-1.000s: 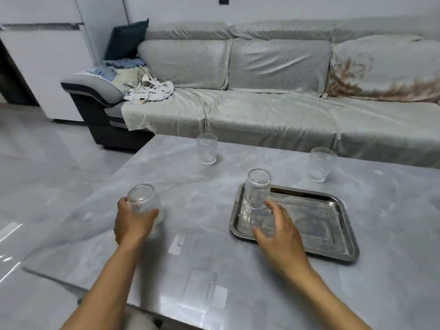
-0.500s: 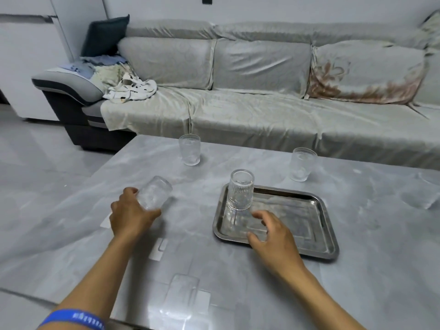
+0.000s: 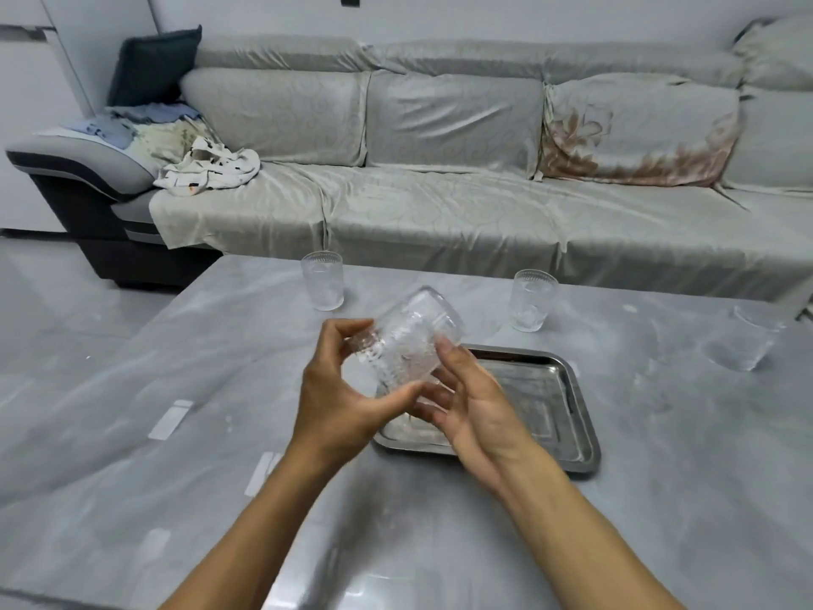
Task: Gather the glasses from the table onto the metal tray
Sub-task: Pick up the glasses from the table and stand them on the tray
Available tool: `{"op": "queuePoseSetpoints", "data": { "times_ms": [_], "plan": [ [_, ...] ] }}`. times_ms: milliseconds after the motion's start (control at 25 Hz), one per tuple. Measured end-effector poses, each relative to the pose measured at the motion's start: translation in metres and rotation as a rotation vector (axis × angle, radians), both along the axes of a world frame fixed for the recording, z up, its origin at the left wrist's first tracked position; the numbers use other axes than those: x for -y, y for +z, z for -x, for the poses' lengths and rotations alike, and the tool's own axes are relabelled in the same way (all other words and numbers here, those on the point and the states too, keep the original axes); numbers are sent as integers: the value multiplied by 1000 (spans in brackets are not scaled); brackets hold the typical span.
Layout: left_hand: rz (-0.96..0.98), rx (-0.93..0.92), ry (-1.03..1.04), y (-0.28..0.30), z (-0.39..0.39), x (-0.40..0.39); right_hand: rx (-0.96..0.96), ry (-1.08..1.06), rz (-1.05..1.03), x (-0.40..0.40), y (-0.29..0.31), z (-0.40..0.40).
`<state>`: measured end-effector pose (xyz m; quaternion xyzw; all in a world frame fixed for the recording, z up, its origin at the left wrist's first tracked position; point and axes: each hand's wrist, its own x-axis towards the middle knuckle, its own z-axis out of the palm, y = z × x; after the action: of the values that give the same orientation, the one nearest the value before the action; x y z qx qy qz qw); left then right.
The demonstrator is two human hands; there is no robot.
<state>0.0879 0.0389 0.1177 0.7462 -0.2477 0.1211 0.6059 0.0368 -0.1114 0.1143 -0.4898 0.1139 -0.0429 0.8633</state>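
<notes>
A clear ribbed glass [image 3: 409, 336] is tilted in the air over the left end of the metal tray [image 3: 567, 416]. My left hand [image 3: 338, 398] grips its left side and bottom end. My right hand [image 3: 475, 402] holds its right side with fingers underneath. Three more clear glasses stand on the table: one at the far left [image 3: 322, 286], one beyond the tray [image 3: 532, 300], and one at the right [image 3: 743, 341]. My hands cover the tray's left end, so I cannot tell what stands there.
The grey marble table [image 3: 176, 367] carries strips of clear tape near its left front. A long grey sofa [image 3: 440, 204] runs behind the table's far edge, with clothes piled on its left arm. Glossy floor lies to the left.
My left hand has carried the glass from the table's left side to above the tray. My right hand left the tray's edge and rose to take hold of the same glass.
</notes>
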Motion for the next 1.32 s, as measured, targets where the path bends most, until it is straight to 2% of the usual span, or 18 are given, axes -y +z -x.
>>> {"op": "queuePoseSetpoints", "data": {
  "times_ms": [80, 160, 280, 360, 440, 560, 720, 840, 880, 960, 1040, 1120, 1200, 1320],
  "plan": [
    [-84, -13, -125, -6, 12, 25, -5, -81, 30, 13, 0, 1],
    [-233, -80, -162, -20, 5, 37, -70, -270, 175, 31, -8, 1],
    [-571, -314, 113, -49, -26, 38, -177, -523, 530, 66, -19, -13],
    [-751, -425, 198, -68, -41, 34, -253, -486, 878, 81, -29, -29],
    [-740, -471, 155, -80, -46, 29, -286, -382, 1121, 85, -43, -45],
    [-636, -494, 141, -86, -53, 25, -261, -347, 1148, 86, -62, -65],
    [-638, -483, 116, -86, -56, 24, -253, -371, 1176, 87, -75, -70],
    [-617, -520, 102, -83, -52, 23, -268, -289, 1093, 89, -81, -59],
    [-623, -489, 126, -80, -51, 23, -266, -276, 1050, 92, -80, -53],
    [-694, -248, 213, -73, -47, 25, -207, -276, 1106, 102, -75, -40],
    [-696, 142, 185, -61, -38, 39, -137, -317, 1352, 124, -66, -28],
    [-763, 416, 70, -47, -31, 63, -126, -335, 1568, 148, -51, -29],
    [-898, 531, -18, -38, -30, 92, -205, -299, 1712, 173, -36, -44],
    [-1052, 612, -31, -43, -43, 113, -346, -117, 1960, 199, -22, -81]
  ]
}}
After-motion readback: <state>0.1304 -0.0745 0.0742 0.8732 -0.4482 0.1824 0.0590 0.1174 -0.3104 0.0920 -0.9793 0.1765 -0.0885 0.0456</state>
